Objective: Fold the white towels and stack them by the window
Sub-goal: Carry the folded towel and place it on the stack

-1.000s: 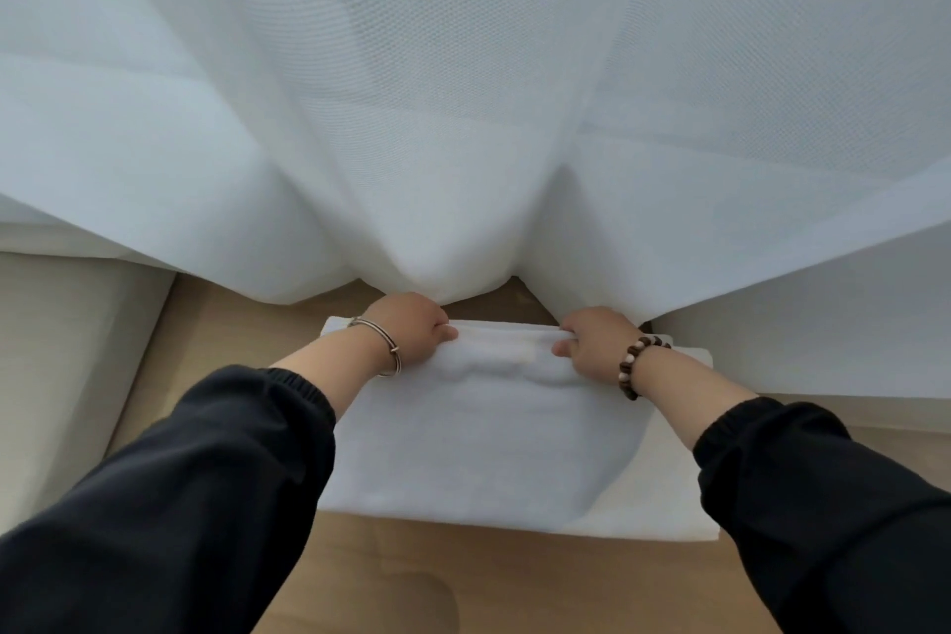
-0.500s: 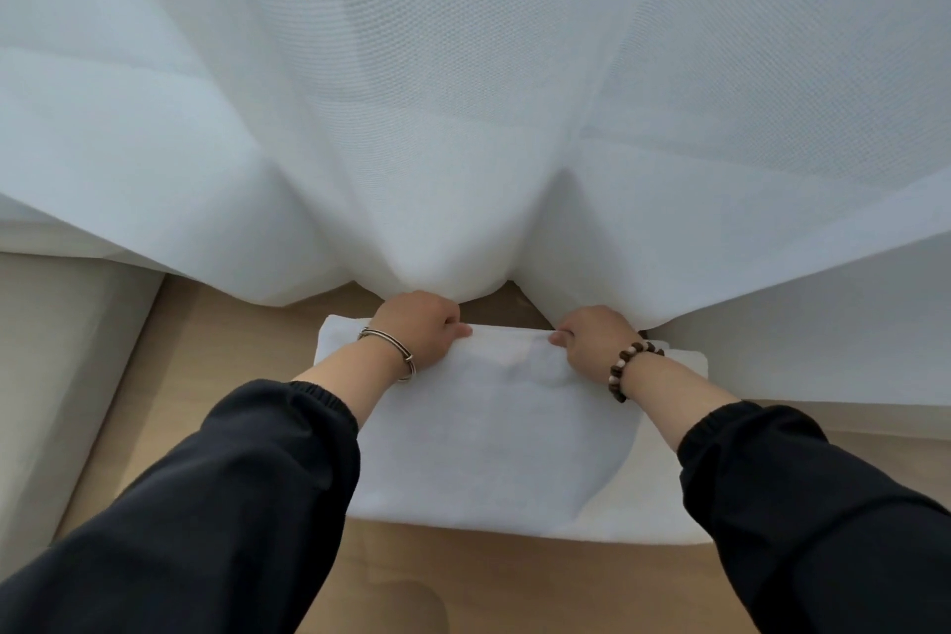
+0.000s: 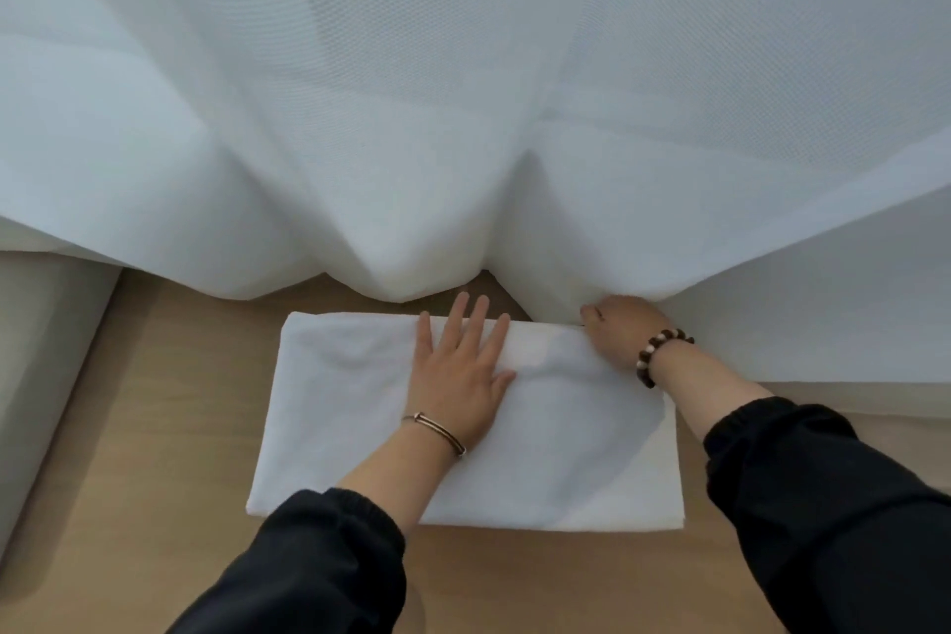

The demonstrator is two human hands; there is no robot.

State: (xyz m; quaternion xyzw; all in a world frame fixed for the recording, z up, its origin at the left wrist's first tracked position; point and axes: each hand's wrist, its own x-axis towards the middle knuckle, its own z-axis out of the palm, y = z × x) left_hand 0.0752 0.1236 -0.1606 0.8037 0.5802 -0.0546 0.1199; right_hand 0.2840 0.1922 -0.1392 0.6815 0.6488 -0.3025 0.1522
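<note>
Where the curtain's hem meets the floor: a folded white towel (image 3: 566, 453) lies flat on the pale wooden floor (image 3: 154, 427), just beside the sheer white curtain (image 3: 463, 118) that fills the upper view.
Towel's look: a plain white, thick rectangle with soft shallow creases on top. The near edge is blunt and shows some depth, and a thin lower layer peeks out along the right side.
Left hand (image 3: 458, 376): open wide, palm down, fingers straight and spread. It presses on the towel's far middle, and the fingertips reach just past the far edge towards the hem.
Right hand (image 3: 617, 332): at the towel's far right corner, knuckles up and fingers curled under, right against the curtain's hem. Whether it pinches the towel's edge, the curtain or nothing cannot be told.
Wrists: a thin bangle (image 3: 437, 430) on the left, a dark bead bracelet (image 3: 656, 350) on the right. Both arms wear black sleeves (image 3: 823, 505).
Long axis: it runs left to right across the view, parallel to the hem.
Facing: one long edge lies towards the curtain and the other towards the person. The short ends point left and right.
Left margin: a pale cushioned surface (image 3: 41, 350) stands apart from the towel.
</note>
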